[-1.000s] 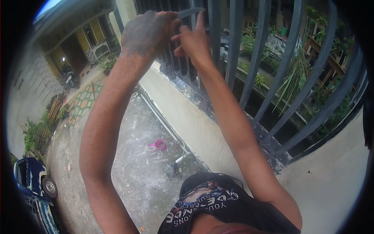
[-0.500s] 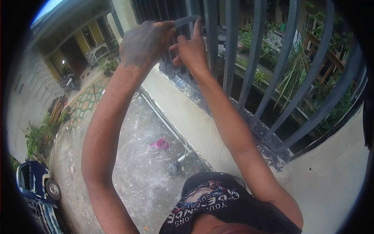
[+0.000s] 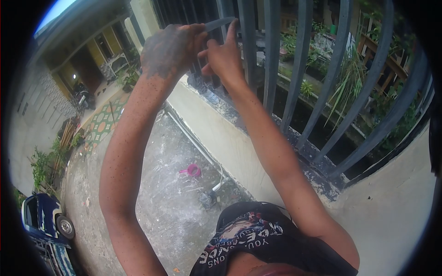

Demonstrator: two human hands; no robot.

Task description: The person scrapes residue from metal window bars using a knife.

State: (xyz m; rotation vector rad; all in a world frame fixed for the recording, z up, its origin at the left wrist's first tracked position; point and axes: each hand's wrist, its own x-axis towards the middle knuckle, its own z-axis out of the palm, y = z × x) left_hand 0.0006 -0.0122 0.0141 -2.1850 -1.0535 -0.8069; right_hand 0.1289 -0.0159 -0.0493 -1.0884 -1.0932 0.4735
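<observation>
My left hand [image 3: 172,49], coated in grey dust across its back, is closed on a flat grey strip [image 3: 218,24]. Whether the strip is a blade or a piece of sandpaper I cannot make out. It reaches rightward across the upper part of the metal fence bars [image 3: 248,50]. My right hand [image 3: 224,57] is beside it, index finger stretched up to the strip's far end. Its other fingers are apart and partly bent, pointing left near the bars.
A low cream wall [image 3: 216,119] carries the fence, with plants [image 3: 347,76] behind it. On the concrete floor [image 3: 156,198] lie a pink dipper [image 3: 193,170], a crumpled plastic bag [image 3: 207,199] and a white pipe [image 3: 218,187]. A blue vehicle [image 3: 43,214] stands lower left.
The view has shifted slightly. Both hands keep nearly the same pose at the bars, with the grey strip still in my left hand.
</observation>
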